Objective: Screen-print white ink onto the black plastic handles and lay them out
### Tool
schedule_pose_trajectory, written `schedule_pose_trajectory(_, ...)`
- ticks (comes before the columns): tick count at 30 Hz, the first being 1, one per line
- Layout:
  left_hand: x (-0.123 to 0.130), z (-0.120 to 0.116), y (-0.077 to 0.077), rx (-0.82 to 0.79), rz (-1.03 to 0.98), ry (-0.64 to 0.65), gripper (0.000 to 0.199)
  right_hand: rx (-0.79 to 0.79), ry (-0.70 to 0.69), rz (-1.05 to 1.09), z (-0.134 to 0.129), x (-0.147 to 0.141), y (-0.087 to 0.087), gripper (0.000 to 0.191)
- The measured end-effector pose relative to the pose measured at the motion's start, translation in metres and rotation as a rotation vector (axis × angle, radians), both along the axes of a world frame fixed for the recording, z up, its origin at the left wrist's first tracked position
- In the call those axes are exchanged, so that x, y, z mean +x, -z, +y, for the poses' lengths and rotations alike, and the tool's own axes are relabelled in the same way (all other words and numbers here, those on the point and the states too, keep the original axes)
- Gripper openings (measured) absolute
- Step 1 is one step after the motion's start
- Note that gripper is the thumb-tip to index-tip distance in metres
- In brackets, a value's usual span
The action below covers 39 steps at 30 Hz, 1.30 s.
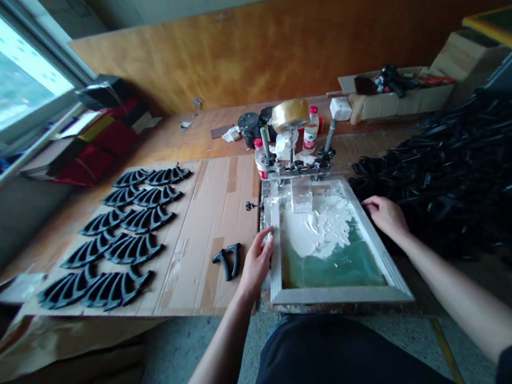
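My left hand (257, 262) is at the left edge of the frame (343, 297), its fingers bent together against that side; I cannot tell whether they pinch it or only rest there. My right hand (387, 214) is just beside the opposite edge, fingers curled with the tips close together; I can't make out anything between them. The frame lies between my two hands, white paste (326, 229) smeared over its screen (332, 270). Just left of my left fingers, a few black pieces (234, 262) lie on the cardboard (187, 247), with fanned rows (120, 251) farther out. Right of my right fingers is a black heap (470, 179). Beyond my fingertips stands a tape roll (290, 113).
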<state>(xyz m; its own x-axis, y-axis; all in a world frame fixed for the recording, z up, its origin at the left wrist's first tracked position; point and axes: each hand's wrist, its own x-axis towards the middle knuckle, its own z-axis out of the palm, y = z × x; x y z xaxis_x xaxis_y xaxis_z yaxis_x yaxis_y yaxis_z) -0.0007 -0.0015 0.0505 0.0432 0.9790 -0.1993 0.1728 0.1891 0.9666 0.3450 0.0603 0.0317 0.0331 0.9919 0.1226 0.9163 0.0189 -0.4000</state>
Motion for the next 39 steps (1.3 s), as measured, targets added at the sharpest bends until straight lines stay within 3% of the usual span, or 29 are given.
schedule_pose_trajectory(2, 0.001, -0.004, 0.031, -0.064, 0.085, -0.004, 0.06, 0.132, 0.001, 0.044, 0.018, -0.013, -0.014, 0.038)
schedule_pose_trajectory(5, 0.003, 0.0, 0.06, -0.067, 0.247, -0.016, 0.06, 0.275, -0.228, -0.003, 0.038, -0.066, -0.032, 0.058)
schedule_pose_trajectory(7, 0.003, 0.003, 0.068, -0.058, 0.312, -0.011, 0.057, 0.195, -0.356, -0.092, 0.042, -0.102, -0.036, 0.049)
schedule_pose_trajectory(9, 0.002, 0.005, 0.069, -0.053, 0.347, -0.001, 0.056, 0.058, -0.436, -0.156, 0.035, -0.122, -0.032, 0.026)
schedule_pose_trajectory(11, 0.0, 0.005, 0.068, -0.054, 0.355, 0.005, 0.055, -0.005, -0.527, -0.177, 0.019, -0.125, -0.023, 0.012)
schedule_pose_trajectory(16, 0.0, 0.004, 0.069, -0.062, 0.343, -0.001, 0.054, 0.024, -0.969, -0.142, -0.021, -0.091, -0.015, 0.028)
schedule_pose_trajectory(18, 0.0, 0.004, 0.071, -0.065, 0.346, -0.01, 0.054, -0.028, -1.026, -0.132, -0.021, -0.084, -0.02, 0.029)
schedule_pose_trajectory(20, 0.0, 0.005, 0.072, -0.064, 0.345, -0.023, 0.055, -0.058, -0.956, -0.116, -0.016, -0.085, -0.024, 0.025)
schedule_pose_trajectory(23, 0.0, 0.005, 0.071, -0.054, 0.35, -0.029, 0.053, 0.046, -0.807, -0.101, -0.017, -0.095, -0.017, 0.025)
schedule_pose_trajectory(26, 0.002, 0.004, 0.069, -0.046, 0.346, -0.033, 0.052, 0.138, -0.824, -0.103, -0.035, -0.097, -0.002, 0.035)
schedule_pose_trajectory(29, 0.003, 0.004, 0.065, -0.073, 0.306, -0.06, 0.051, 0.073, -0.866, -0.06, -0.045, -0.093, -0.001, 0.032)
schedule_pose_trajectory(32, 0.003, 0.003, 0.054, -0.104, 0.251, -0.059, 0.054, 0.034, -0.719, 0.003, -0.024, -0.098, -0.018, 0.026)
schedule_pose_trajectory(34, 0.001, 0.002, 0.04, -0.103, 0.197, -0.038, 0.059, 0.072, -0.585, 0.019, 0.002, -0.106, -0.036, 0.038)
schedule_pose_trajectory(37, 0.001, 0.0, 0.01, -0.057, 0.058, -0.046, 0.062, 0.134, -0.431, 0.002, 0.045, -0.099, -0.063, 0.057)
schedule_pose_trajectory(39, 0.004, 0.002, -0.015, -0.005, -0.055, -0.081, 0.055, 0.178, -0.307, 0.044, 0.066, -0.073, -0.074, 0.052)
